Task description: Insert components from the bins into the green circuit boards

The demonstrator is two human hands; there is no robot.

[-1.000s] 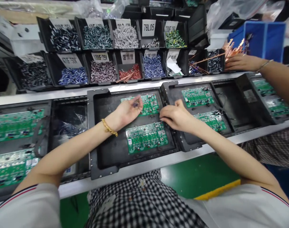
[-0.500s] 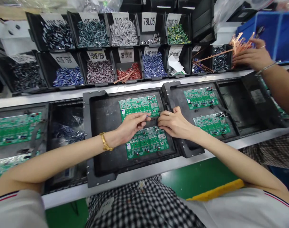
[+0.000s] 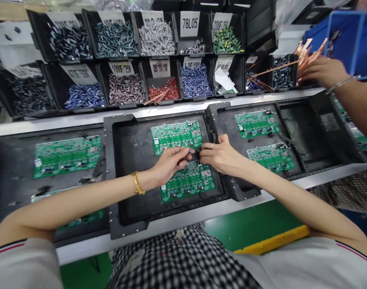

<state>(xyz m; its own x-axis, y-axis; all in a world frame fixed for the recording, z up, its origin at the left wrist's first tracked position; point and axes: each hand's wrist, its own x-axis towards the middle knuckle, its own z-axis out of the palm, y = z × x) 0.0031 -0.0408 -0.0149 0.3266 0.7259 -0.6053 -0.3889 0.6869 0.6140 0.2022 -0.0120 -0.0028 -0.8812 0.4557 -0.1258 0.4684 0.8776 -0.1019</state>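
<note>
Two green circuit boards lie in the black tray before me, an upper one and a lower one. My left hand is over the gap between them, thumb and fingers pinched on a small blue component. Just to its right, my right hand is above the right end of the lower board, its fingers bent together near small parts at the board's upper edge. Whatever those fingertips hold is too small and partly hidden to make out.
Black bins of components stand in two rows behind the trays. Another tray with two boards adjoins on the right, and one with boards on the left. Another person's hand holds copper-coloured strips at the upper right.
The left tray with its boards has slid right, up against the middle tray. My left hand has shifted slightly right and down, and my right hand is nearly where it was.
</note>
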